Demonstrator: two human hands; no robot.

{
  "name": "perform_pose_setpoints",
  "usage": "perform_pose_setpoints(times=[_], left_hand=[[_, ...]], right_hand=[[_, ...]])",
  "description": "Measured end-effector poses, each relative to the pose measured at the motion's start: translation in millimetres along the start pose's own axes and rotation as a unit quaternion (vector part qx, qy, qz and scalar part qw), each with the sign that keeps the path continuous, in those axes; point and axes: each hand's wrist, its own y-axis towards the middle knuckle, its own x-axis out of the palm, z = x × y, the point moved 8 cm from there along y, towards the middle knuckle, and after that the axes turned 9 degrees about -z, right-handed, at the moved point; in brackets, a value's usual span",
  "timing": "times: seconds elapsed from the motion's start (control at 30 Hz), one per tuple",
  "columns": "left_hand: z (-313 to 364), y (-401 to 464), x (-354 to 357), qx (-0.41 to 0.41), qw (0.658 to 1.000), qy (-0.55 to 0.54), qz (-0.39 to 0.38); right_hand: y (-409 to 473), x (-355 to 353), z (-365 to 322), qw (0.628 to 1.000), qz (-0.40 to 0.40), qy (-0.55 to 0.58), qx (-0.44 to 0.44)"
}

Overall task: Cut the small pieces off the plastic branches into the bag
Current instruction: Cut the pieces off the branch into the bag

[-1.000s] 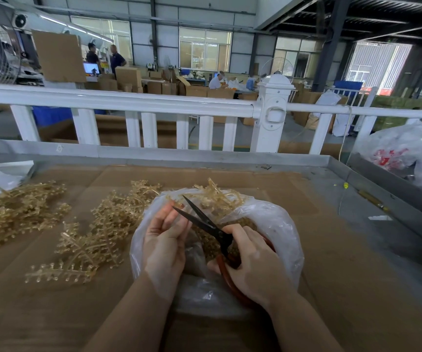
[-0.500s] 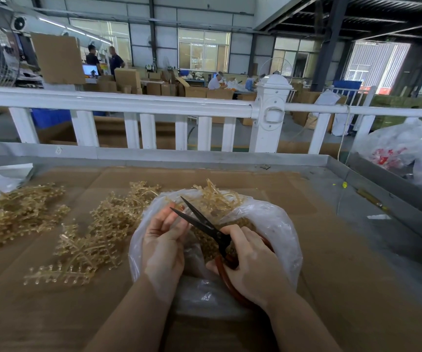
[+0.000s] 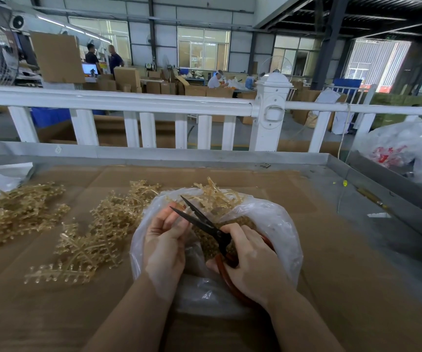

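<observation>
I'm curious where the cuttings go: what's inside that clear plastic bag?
The bag holds small golden plastic pieces, with bare stems showing at its far rim. The hands and bag folds cover the bottom.

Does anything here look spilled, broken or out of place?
Nothing stands out. The plastic branches lie in loose heaps on the cardboard, the bag sits open, and the hands, left and right, work the scissors over it. A small yellow bit lies apart near the tray's right edge.
</observation>
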Motion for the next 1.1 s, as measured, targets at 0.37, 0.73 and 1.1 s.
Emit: perform_pose_setpoints(times=[0.37,0.73,1.1], left_hand=[[-9.4,4.2,-11.4,-0.024,0.998,-0.053,0.020],[-2.7,2.6,-4.6,-0.007,1.000,-0.011,-0.005],[-3.4,-0.4,-6.9,-0.009,0.998,-0.048,0.031]], right_hand=[[-1.2,0.2,-2.5,1.000,0.002,-0.012,-0.009],[-0.7,1.6,0.2,1.000,0.002,0.001,-0.001],[-1.4,0.3,-2.5,1.000,0.009,0.004,-0.014]])
